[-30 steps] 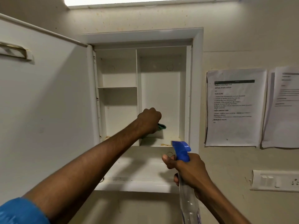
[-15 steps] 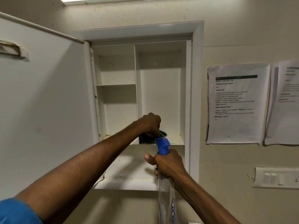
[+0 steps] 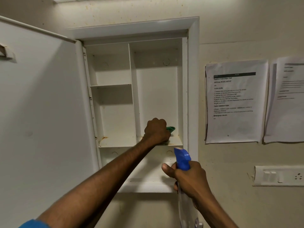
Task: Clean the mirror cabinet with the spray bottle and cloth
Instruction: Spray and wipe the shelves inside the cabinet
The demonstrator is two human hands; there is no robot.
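Note:
The white wall cabinet [image 3: 192, 79] stands open, its door [image 3: 41, 112] swung out to the left. Inside the right compartment my left hand [image 3: 157, 131] grips a green cloth [image 3: 171, 129] and presses it on the stained shelf [image 3: 176, 142]; most of the cloth is hidden under the fist. Below and to the right, in front of the cabinet's lower ledge, my right hand [image 3: 189, 176] holds a clear spray bottle [image 3: 186, 208] upright by its neck. Its blue spray head [image 3: 181, 159] points up and left towards the cabinet.
Two printed sheets [image 3: 235, 102] hang on the wall right of the cabinet, with a white switch and socket plate [image 3: 279, 176] below them. The left compartment has an upper shelf [image 3: 111, 85] and rust marks at its floor. A ceiling light shows at the top left.
My right hand with the spray bottle has shifted right and slightly lower, away from the left hand. The left hand with the cloth has slid right along the shelf. The view tilted a little.

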